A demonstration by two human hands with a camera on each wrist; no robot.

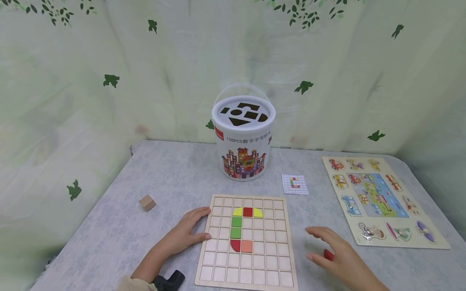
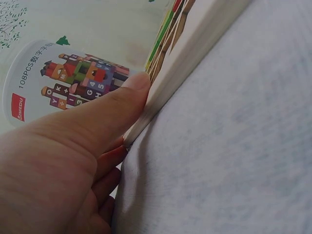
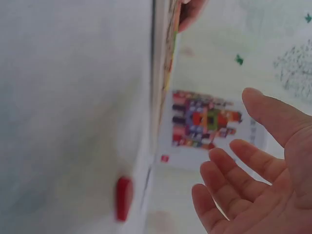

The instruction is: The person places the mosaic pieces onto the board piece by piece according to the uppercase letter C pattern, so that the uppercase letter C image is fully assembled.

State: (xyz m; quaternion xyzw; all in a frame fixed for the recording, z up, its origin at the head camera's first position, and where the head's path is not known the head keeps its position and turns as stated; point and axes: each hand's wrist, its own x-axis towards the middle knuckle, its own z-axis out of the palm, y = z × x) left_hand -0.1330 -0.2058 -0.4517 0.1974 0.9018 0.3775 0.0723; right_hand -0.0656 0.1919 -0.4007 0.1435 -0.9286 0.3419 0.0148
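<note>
My left hand (image 1: 183,232) rests against the left edge of a wooden grid board (image 1: 255,282); in the left wrist view its thumb (image 2: 134,87) touches the rim. Set in the grid are two yellow quarter-round tiles (image 1: 258,212), a red square tile (image 1: 247,212), two green square tiles (image 1: 236,233), a red quarter-round tile (image 1: 236,245) and an orange square tile (image 1: 246,246). My right hand (image 1: 336,254) hovers right of the board, fingers spread and holding nothing. A small red piece (image 3: 124,199) lies on the table near it, partly hidden by that hand in the head view.
Behind the board stands a white bucket (image 1: 244,139) with a shape-hole lid. A pattern card (image 1: 295,184) lies right of it. A wooden picture puzzle (image 1: 389,240) occupies the right side, and a small wooden cube (image 1: 147,203) sits at left. A curtain hangs behind the table.
</note>
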